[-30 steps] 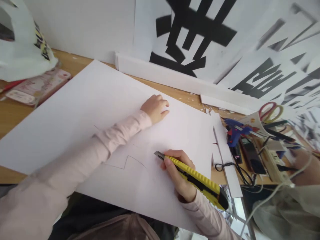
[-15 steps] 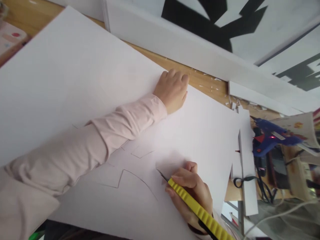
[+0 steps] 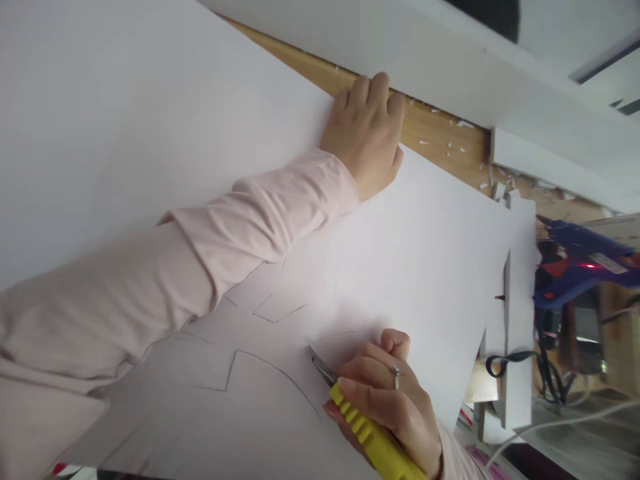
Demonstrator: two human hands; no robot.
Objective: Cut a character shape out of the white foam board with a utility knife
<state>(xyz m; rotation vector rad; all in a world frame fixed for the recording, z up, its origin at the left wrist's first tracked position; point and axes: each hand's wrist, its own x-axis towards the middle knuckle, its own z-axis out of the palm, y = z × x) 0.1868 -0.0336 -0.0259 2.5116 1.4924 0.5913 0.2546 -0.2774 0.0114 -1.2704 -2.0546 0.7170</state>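
Note:
A large white board (image 3: 430,267) with thin pencil lines spreads under both arms. At its far edge, my left hand (image 3: 365,133) has its fingers curled over the rim, fingertips hidden, the pink sleeve lying across the board. In the lower middle, my right hand (image 3: 390,393) is closed around a yellow utility knife (image 3: 375,440). Its blade is out and points up and left, the tip at the board's surface near a drawn curve. Whether the tip has gone into the board I cannot tell.
Small white scraps (image 3: 465,124) lie on the wooden table (image 3: 440,143) past the far edge. At the right are a blue glue gun (image 3: 585,260) with a red light, white strips (image 3: 520,313), and a black cord (image 3: 515,360). A white panel (image 3: 400,40) stands behind.
The view has shifted, so the left hand sits higher and the glue gun farther right. My right hand has turned, showing a ring, and still holds the knife near the drawn lines.

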